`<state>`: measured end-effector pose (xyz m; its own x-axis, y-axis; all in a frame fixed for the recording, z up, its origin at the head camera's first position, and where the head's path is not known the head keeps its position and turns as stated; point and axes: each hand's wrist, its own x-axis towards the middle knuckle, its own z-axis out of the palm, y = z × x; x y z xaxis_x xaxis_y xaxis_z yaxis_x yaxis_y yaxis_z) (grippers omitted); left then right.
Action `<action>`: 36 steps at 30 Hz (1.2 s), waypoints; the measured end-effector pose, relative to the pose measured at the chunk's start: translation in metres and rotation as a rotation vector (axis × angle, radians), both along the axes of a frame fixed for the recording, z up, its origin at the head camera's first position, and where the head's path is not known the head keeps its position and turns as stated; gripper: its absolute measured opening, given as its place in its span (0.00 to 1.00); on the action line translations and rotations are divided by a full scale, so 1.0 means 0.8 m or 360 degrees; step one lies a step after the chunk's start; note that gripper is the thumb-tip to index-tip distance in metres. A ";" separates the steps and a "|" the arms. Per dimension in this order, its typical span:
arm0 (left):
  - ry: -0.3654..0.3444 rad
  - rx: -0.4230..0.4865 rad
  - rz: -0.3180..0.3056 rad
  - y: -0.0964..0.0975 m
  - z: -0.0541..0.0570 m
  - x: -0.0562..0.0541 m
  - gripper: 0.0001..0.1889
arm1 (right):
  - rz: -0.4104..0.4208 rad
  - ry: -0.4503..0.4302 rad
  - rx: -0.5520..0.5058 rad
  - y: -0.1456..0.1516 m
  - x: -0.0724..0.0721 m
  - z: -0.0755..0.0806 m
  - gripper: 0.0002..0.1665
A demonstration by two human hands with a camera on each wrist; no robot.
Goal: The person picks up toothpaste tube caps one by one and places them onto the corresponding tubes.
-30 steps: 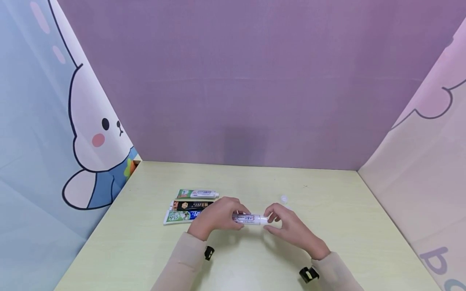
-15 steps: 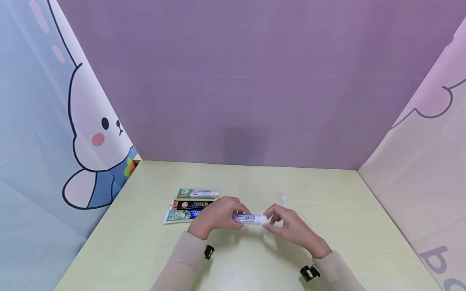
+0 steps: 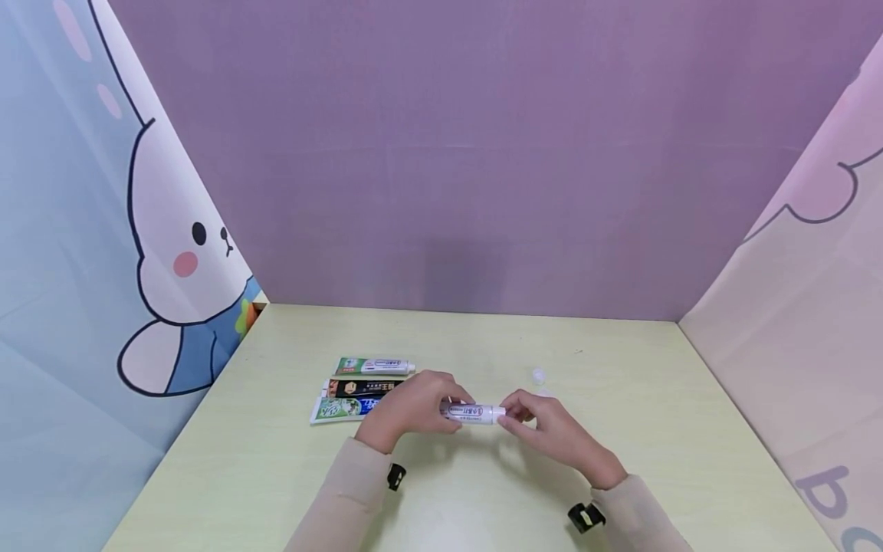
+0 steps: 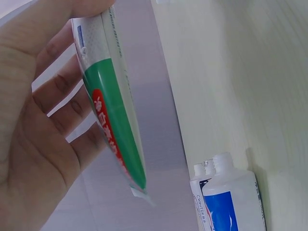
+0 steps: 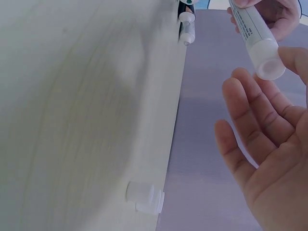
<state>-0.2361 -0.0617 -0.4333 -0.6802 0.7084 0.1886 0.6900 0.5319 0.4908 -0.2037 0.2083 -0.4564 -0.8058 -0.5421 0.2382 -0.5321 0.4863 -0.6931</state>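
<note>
My left hand (image 3: pixel 417 402) grips a toothpaste tube (image 3: pixel 471 414), with the thumb on one side and the fingers on the other. The tube lies level, its capped end pointing right. In the left wrist view its tail end shows green and red print. My right hand (image 3: pixel 555 433) pinches the tube's white cap (image 5: pixel 267 61) between thumb and forefinger; the other fingers are spread loosely below the cap. Beside the left hand lie three more tubes: a small green-and-white one (image 3: pixel 375 366), a black one (image 3: pixel 362 389) and a green-and-blue one (image 3: pixel 343 410). The left hand partly covers the last two.
Loose white caps (image 5: pixel 144 196) lie on the pale table (image 3: pixel 483 491), beyond the right hand. In the left wrist view, an uncapped tube neck (image 4: pixel 223 162) shows bare. A purple backdrop (image 3: pixel 469 192) stands along the far edge, with printed cloth (image 3: pixel 62 307) at the sides.
My right thumb and forefinger have moved slightly on the white cap and now sit closer round its end. The left hand and the tube have hardly moved.
</note>
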 end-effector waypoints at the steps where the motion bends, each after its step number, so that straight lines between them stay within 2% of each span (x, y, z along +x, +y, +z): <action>1: -0.0005 -0.0002 0.0002 0.000 0.000 0.000 0.16 | -0.0004 -0.0010 0.0007 0.000 -0.001 -0.001 0.09; 10: 0.0002 -0.0011 -0.0012 0.000 0.000 0.001 0.16 | -0.0002 -0.0030 0.0059 0.002 -0.002 -0.003 0.11; 22: 0.0025 -0.0004 -0.0014 0.000 -0.001 0.000 0.16 | -0.0032 -0.0009 0.0129 0.002 -0.002 -0.002 0.18; 28: 0.0015 -0.0010 -0.0008 0.000 -0.001 0.000 0.16 | -0.0034 -0.0043 0.0070 0.004 -0.001 0.000 0.14; 36: 0.0023 0.0010 -0.0014 -0.001 -0.001 0.000 0.16 | 0.0002 0.0053 -0.0026 0.001 0.001 0.001 0.21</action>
<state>-0.2363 -0.0622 -0.4343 -0.6713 0.7129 0.2029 0.7015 0.5228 0.4842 -0.2028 0.2093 -0.4556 -0.7967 -0.5389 0.2736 -0.5555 0.4745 -0.6828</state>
